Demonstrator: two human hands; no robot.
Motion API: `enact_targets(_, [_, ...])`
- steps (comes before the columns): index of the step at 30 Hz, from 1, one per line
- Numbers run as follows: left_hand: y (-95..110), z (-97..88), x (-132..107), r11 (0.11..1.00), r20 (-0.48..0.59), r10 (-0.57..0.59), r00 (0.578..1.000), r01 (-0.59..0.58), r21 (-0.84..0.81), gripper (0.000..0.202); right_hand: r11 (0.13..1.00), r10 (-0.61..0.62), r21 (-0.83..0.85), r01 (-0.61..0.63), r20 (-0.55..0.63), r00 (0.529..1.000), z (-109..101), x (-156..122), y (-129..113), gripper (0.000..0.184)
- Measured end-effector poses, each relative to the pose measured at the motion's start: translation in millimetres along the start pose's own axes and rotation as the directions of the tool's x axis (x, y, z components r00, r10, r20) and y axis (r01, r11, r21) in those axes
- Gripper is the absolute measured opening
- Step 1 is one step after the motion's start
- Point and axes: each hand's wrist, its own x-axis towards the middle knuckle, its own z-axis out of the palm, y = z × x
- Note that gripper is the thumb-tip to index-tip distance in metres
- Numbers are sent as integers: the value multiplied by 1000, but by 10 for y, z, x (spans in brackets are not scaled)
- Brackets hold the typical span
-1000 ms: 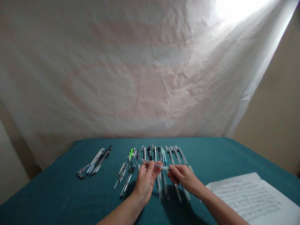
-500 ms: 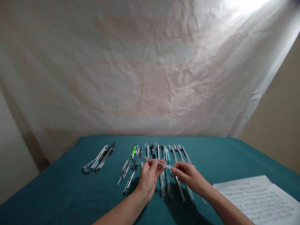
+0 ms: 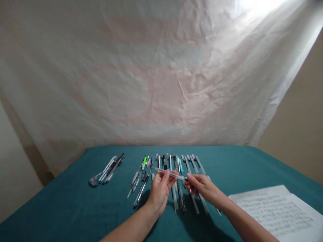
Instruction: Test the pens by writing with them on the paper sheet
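Note:
A clear pen (image 3: 174, 175) is held level above the table, between both hands. My left hand (image 3: 159, 193) pinches its left part with thumb and fingers. The fingers of my right hand (image 3: 202, 189) are closed on its right end. Under the hands lie several pens in rows (image 3: 176, 166) on the teal tablecloth (image 3: 75, 208). Some of those pens are hidden by my hands.
A separate bundle of pens (image 3: 107, 170) lies to the left. A few loose pens (image 3: 138, 185) sit left of my left hand. Printed paper sheets (image 3: 277, 211) lie at the right front. A creased white sheet (image 3: 151, 77) hangs behind the table.
Both hands keep hold of the clear pen throughout. The view has shifted slightly; the hands sit almost where they were.

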Motion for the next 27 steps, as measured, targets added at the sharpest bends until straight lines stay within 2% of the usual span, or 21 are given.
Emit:
enact_targets(2, [9, 4, 3, 1000, -11, -1, 1000, 1, 10, 16, 1000, -15, -20, 15, -1, 1000, -9, 0, -9, 47])
enact_targets(6, [27, 10, 10, 1000, -28, -10, 1000, 10, 11, 17, 993, -110, -38, 108, -56, 992, -16, -7, -37, 36])
enact_targets(11, [34, 11, -5, 1000, -30, -3, 1000, 4, 12, 17, 1000, -20, -18, 20, 0, 1000, 1, -10, -27, 48])
enact_targets(16, [29, 8, -10, 1000, -33, 1, 999, 0, 21, 18, 994, -79, -76, 76, -37, 996, 9, -17, -17, 38])
enact_targets(20, [15, -3, -4, 999, -27, 1, 1000, 0, 35, 17, 999, 3, -35, -3, 6, 1000, 25, -9, -1, 47])
enact_targets(25, [-7, -24, 5, 999, -15, 2, 1000, -2, 35, 17, 993, -84, -86, 81, -37, 996, 15, -18, -15, 36])
enact_targets(27, [-8, -24, 4, 999, -15, 3, 1000, -3, 35, 16, 995, -79, -68, 77, -38, 996, 12, -22, -26, 35])
